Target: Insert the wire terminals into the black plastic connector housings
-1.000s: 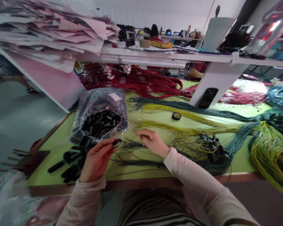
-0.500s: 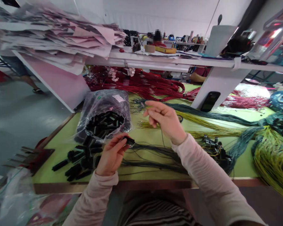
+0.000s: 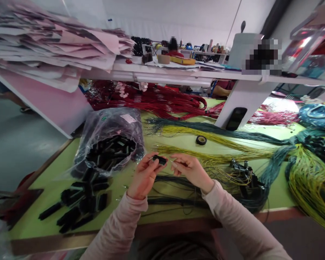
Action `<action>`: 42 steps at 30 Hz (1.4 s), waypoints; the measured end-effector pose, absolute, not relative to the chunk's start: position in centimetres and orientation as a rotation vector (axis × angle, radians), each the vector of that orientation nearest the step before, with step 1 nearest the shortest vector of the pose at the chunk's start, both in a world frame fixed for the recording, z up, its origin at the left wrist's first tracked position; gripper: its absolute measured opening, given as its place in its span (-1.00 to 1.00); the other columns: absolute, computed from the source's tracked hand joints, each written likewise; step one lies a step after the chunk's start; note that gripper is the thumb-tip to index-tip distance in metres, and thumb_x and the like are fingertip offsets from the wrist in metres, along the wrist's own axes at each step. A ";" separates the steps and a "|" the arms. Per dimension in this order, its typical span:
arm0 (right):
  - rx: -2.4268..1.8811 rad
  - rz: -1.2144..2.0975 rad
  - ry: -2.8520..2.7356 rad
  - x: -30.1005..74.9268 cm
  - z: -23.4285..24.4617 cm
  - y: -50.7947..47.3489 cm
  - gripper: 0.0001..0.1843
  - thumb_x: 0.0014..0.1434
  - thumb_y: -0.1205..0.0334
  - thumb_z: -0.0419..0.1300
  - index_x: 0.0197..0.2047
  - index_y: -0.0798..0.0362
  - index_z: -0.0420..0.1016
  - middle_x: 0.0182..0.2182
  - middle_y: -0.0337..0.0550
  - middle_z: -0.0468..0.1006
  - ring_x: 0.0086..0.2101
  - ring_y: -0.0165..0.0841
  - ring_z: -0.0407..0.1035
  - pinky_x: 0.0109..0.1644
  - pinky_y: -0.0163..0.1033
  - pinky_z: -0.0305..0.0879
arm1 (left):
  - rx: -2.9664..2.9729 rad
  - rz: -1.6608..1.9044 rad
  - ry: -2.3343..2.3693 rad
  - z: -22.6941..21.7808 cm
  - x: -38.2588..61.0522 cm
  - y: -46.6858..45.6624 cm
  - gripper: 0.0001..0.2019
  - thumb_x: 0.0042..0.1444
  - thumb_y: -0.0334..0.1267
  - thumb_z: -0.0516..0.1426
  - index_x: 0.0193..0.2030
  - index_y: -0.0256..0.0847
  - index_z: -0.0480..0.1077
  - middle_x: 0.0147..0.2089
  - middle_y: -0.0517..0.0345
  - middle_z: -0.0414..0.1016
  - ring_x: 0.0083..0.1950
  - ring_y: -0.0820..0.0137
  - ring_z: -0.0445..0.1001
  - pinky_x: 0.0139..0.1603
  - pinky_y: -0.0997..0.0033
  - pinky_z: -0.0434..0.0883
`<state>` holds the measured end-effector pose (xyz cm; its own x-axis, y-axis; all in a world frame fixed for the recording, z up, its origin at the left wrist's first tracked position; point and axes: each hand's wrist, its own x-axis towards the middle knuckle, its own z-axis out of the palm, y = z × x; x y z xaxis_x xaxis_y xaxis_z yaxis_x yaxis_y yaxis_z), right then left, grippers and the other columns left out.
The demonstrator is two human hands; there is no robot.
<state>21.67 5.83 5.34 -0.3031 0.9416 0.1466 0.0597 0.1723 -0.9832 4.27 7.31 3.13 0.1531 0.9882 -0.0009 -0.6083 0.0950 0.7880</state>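
My left hand [image 3: 144, 175] is closed around a small black plastic connector [image 3: 159, 161], thumb on top and one end facing right. Close to that end, my right hand [image 3: 190, 168] pinches a thin wire [image 3: 171, 161] whose pale tip points at the connector. A narrow gap seems to lie between tip and connector; contact is hard to tell. Loose black connectors [image 3: 81, 198] lie in a heap to the left, spilling from a clear plastic bag [image 3: 82, 144] full of them. Dark wires [image 3: 173, 199] run along the table beneath my hands.
Yellow wires [image 3: 249, 153] and dark green wires [image 3: 206, 124] stretch across the green table [image 3: 124, 220]. A black tape roll [image 3: 201, 140] sits behind my right hand. Red wire bundles [image 3: 151, 99] lie under a shelf [image 3: 197, 74] stacked with papers [image 3: 56, 47]. A phone [image 3: 236, 118] leans on the post.
My right hand has come down and toward my left hand, bringing the wire tip close to the connector. My left hand has shifted slightly right, still holding the connector. The view has shifted a little.
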 end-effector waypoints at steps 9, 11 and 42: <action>-0.947 1.376 -1.426 20.5 5.3 5.2 -0.68 0.11 0.08 0.20 -0.13 0.08 0.34 -0.37 -0.17 0.57 -0.39 -0.39 0.50 -0.28 -0.27 0.46 | 0.621 1.171 0.588 1.9 4.3 6.8 -0.83 -0.13 -0.40 0.30 -0.33 -0.22 0.48 -0.32 0.17 0.57 -0.32 0.44 0.53 -0.21 0.47 0.46; -0.984 1.360 -1.404 20.4 5.3 5.1 -0.70 0.09 0.06 0.21 -0.18 0.08 0.34 -0.38 -0.16 0.58 -0.39 -0.37 0.51 -0.28 -0.26 0.47 | 0.655 1.120 0.571 1.8 4.4 6.7 -0.79 -0.11 -0.41 0.29 -0.26 -0.21 0.48 -0.30 0.15 0.57 -0.29 0.39 0.54 -0.17 0.37 0.47; -1.190 0.537 -1.873 20.2 5.6 4.2 -0.85 0.15 0.37 0.08 -0.46 0.09 0.34 -0.51 -0.25 0.31 -0.49 -0.46 0.24 -0.40 -0.37 0.14 | 0.692 1.145 0.640 2.1 4.1 6.6 -0.69 -0.12 -0.44 0.27 -0.17 -0.17 0.50 -0.25 0.18 0.56 -0.34 0.51 0.50 -0.41 0.62 0.48</action>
<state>20.18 4.19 5.58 -0.2044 0.8851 0.4181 0.5294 0.4592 -0.7134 4.08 6.61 2.11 0.2865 0.9527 -0.1013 -0.5855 0.2578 0.7686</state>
